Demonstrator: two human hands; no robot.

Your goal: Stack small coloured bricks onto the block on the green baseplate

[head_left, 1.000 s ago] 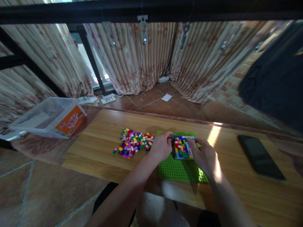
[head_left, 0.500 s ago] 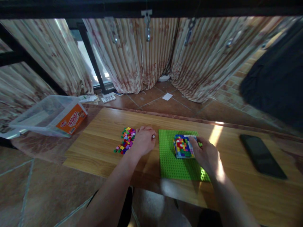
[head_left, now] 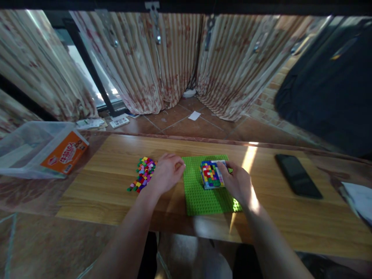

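A green studded baseplate [head_left: 203, 195] lies on the wooden table [head_left: 110, 182]. On its far part stands a square block of many-coloured small bricks [head_left: 211, 174]. My right hand [head_left: 237, 183] rests against the block's right side, fingers curled on its edge. My left hand [head_left: 166, 172] hovers over the right end of a pile of loose coloured bricks [head_left: 143, 173], just left of the baseplate. Its fingers are curled down, and what they pinch, if anything, is hidden.
A clear plastic tub [head_left: 31, 149] with an orange label [head_left: 64, 152] sits at the table's left end. A black phone [head_left: 298, 181] lies to the right, and white paper [head_left: 360, 199] lies at the far right edge. Curtains hang behind, above a tiled floor.
My left hand left the block's left side and moved left onto the loose brick pile. My right hand stayed at the block. The camera view shifted right.
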